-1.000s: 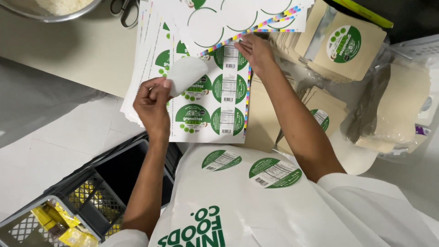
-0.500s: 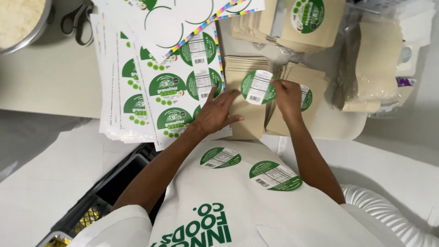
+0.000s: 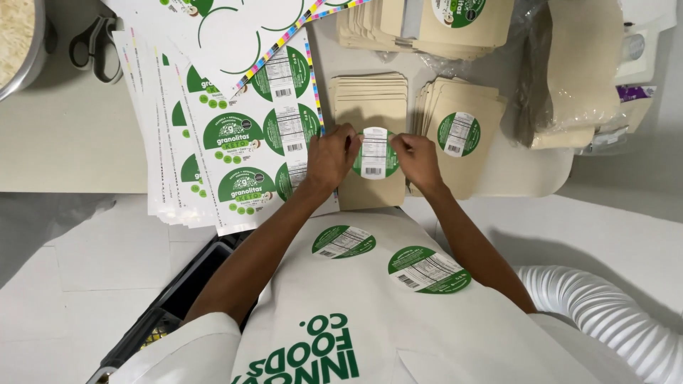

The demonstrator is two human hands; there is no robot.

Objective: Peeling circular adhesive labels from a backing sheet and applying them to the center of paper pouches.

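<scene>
Pale worktop is covered with a stack of tan pouches [image 3: 370, 107]. Over the stack's near end, a round green label [image 3: 375, 153] is pinched at opposite edges by the left hand [image 3: 331, 158] and right hand [image 3: 417, 161]. Thin, limp and sticky, it is judged best held by its rim.

The round sticker [image 3: 375, 153] is green with a white barcoded panel. Beneath the round sticker, the paper pouch [image 3: 370, 114] is plain tan; left of it, the label sheets [image 3: 235, 142] are white with green circles.
</scene>
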